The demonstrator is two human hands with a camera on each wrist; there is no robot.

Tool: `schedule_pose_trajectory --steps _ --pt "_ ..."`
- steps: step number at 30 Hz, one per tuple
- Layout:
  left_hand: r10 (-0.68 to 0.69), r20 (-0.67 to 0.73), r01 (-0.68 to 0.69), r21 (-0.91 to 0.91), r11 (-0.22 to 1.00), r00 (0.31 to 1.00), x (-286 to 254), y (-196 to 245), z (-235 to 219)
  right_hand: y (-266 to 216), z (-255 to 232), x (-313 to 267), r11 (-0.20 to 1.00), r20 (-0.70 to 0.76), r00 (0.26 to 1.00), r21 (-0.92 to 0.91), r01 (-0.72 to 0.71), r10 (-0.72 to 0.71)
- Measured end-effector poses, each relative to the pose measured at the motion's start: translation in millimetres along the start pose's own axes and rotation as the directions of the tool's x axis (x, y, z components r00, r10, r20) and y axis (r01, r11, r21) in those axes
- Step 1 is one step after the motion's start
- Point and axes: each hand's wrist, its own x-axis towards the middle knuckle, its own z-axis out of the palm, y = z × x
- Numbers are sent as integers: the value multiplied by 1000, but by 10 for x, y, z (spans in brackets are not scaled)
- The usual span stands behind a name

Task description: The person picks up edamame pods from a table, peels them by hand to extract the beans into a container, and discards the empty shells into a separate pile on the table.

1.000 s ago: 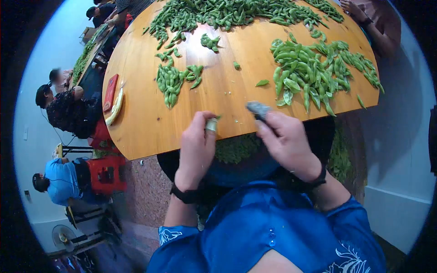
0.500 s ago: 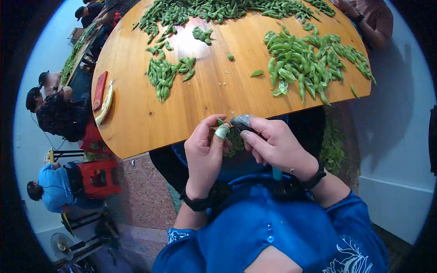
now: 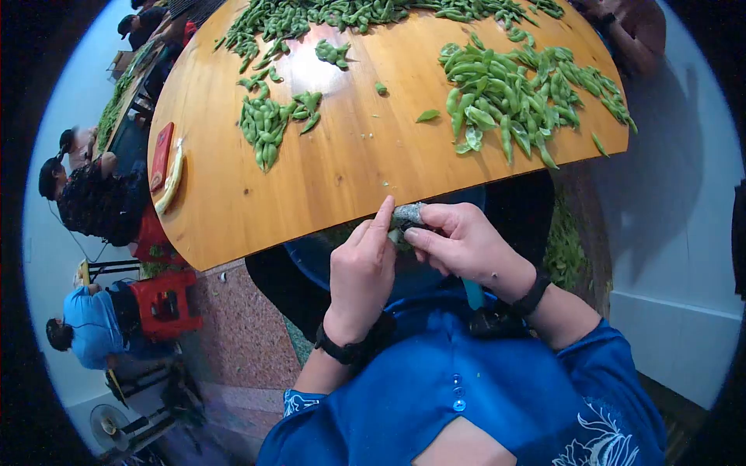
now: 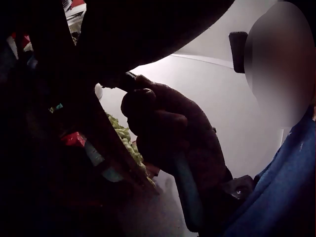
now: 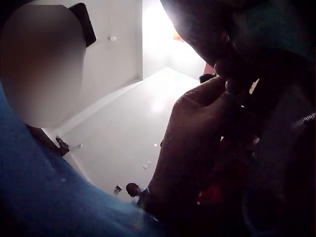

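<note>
Teal handle [image 4: 187, 197] in right hand [image 3: 462, 242]: seen fuller in left wrist view.

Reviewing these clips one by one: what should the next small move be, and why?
Probably ease the left grip slightly away from the right grip, which holds a teal handle: their fingertips crowd together, hiding what lies between.

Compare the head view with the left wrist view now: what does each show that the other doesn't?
Only the head view: the electric fan at lower left and the shirt buttons.

Only the left wrist view: the wearer's blurred face.

Both: the right hand holding a teal handle, edamame pods and the blue shirt.
</note>
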Motion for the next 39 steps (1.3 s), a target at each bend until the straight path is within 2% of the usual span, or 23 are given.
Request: schedule_pose_trajectory --steps 3,7,11,13,14,16,18,19,20,21,22,23,24,25,26,28,31,32,33,35,36,38,39 --pt "-24 3 24 -34 999 1000 -14 8 34 60 -10 6 993 -7 999 116 32 -32" --pt "-76 32 79 -134 988 997 -27 -26 32 137 -12 13 977 36 997 204 -68 62" --pt "-56 74 73 -242 967 996 -15 -132 25 113 -44 -8 944 83 985 285 -167 150" --pt "-121 221 223 -521 824 968 -15 -169 17 126 -91 -9 942 108 985 292 -164 138" --pt "-123 225 227 -522 823 966 -33 -205 18 130 -105 -11 941 133 983 297 -159 124" --pt "-177 402 437 -783 444 899 -58 -276 20 77 -132 -16 937 135 980 302 -179 144" --pt "-177 390 428 -802 418 904 -61 -222 61 63 -174 -22 931 178 970 296 -212 164" --pt "-205 398 447 -829 336 894 -52 -186 64 36 -156 -27 932 181 970 293 -213 165" --pt "-234 408 460 -852 251 882 -48 -156 64 -2 -118 -42 968 100 989 216 -128 109" --pt "-239 404 458 -853 251 883 -44 -133 68 -20 -86 -56 990 24 999 131 -46 44" --pt "-288 353 437 -838 325 890 -39 -115 73 -12 -65 -66 990 30 999 130 -47 44" --pt "-331 298 419 -816 399 895 -35 -108 72 0 -45 -78 997 -16 997 9 76 -76" --pt "-334 294 417 -816 400 895 -33 -121 55 6 -28 -86 974 -48 979 -116 193 -200" --pt "-346 277 426 -754 500 896 -33 -140 32 -3 -12 -93 958 -66 973 -203 203 -220" --pt "-356 260 432 -681 592 898 -36 -150 17 2 -1 -92 958 -61 973 -202 205 -221" --pt "-403 261 459 -704 541 877 -23 -67 1 19 17 -84 909 -46 951 -310 277 -305" --pt "-482 267 495 -747 443 834 -20 -59 -1 25 39 -64 895 -37 939 -317 314 -342" --pt "-514 271 505 -767 395 814 -22 -71 8 33 43 -56 895 -31 939 -316 316 -343" --pt "-518 268 505 -767 396 813 -27 -77 25 45 47 -51 905 -29 945 -300 301 -324" --pt "-498 279 470 -825 314 821 -27 -77 63 47 39 -53 915 -28 951 -285 286 -307" --pt "-498 276 468 -825 317 823 -33 -63 54 36 17 -56 926 -60 949 -247 285 -309" --pt "-446 301 500 -746 441 843 -68 -29 -6 20 -67 -36 928 -87 940 -213 307 -331" --pt "-452 357 560 -677 478 817 -105 -54 -45 29 -158 -32 918 -173 919 -251 306 -353"
